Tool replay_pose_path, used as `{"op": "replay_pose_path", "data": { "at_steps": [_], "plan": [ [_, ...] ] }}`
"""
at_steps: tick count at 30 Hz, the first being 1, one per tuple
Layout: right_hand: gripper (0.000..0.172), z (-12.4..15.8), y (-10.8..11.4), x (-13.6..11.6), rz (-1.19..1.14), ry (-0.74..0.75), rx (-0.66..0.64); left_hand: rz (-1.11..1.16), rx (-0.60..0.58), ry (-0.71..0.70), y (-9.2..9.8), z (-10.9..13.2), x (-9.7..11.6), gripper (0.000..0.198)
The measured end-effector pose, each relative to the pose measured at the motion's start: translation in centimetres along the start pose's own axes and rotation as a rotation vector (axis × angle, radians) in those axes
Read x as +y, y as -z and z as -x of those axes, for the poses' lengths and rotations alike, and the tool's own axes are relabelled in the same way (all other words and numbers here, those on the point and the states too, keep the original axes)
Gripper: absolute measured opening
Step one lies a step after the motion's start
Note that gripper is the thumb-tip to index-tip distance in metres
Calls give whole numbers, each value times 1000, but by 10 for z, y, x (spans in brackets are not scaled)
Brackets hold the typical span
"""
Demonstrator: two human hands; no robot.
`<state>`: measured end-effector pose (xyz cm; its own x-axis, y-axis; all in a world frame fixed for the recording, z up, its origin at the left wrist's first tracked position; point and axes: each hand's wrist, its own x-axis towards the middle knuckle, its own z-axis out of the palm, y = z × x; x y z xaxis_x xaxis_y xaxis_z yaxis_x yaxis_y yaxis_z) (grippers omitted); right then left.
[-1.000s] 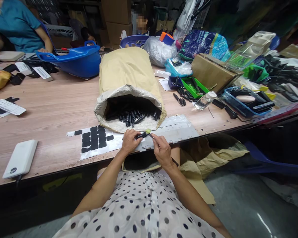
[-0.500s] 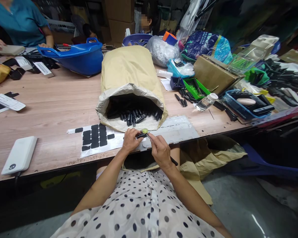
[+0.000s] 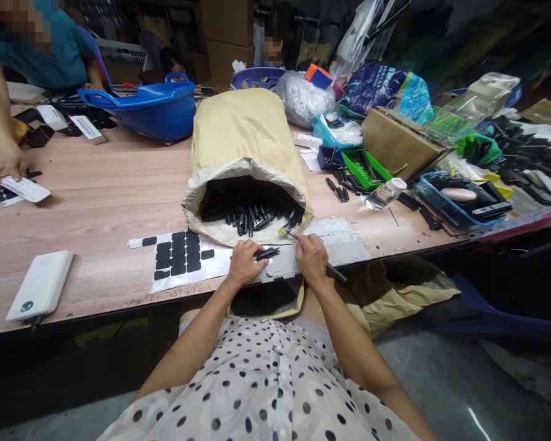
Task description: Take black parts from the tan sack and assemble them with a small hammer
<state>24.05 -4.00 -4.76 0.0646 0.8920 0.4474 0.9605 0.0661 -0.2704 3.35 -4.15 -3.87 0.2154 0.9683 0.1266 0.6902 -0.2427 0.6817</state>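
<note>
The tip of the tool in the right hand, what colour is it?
The tool tip is yellow-green, best seen in the head view.

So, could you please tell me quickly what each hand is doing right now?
Left hand: closed, holding a black pen.
Right hand: closed, holding a thin tool with a yellow-green tip.

Person wore a white top [image 3: 257,392] w/ black polka dots, diff. sizes, spread over the whole front. Fabric looked thin & light, w/ soft folds; a seam or placket ran down the centre. Both forearms were bare below the top, down to left hand [image 3: 244,260] & right hand [image 3: 311,257].
</note>
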Motion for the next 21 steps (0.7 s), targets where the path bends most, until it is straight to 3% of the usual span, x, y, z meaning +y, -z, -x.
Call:
{"op": "replay_pose_path", "data": {
  "at_steps": [5, 12, 14, 17, 19, 21],
  "plan": [
    [31, 6, -12, 0, 64, -27, 8, 3, -23, -3, 0, 0, -1, 10],
    [30, 7, -11, -3, 82, -30, 1, 73, -56, -93, 14, 13, 8, 23],
    [30, 7, -10, -3, 92, -32, -5, 142, -146, -162, 19, 30, 18, 27],
    [30, 7, -8, -5, 95, -48, -32, 215, -397, -220, 18, 61, 30, 30],
    [31, 7, -7, -6, 87, -62, -47, 168, -561, -150, 11, 78, 30, 30],
    [31, 7, -7, -8, 79, -72, -55, 62, -679, 32, 1, 88, 23, 29]
  ]
}}
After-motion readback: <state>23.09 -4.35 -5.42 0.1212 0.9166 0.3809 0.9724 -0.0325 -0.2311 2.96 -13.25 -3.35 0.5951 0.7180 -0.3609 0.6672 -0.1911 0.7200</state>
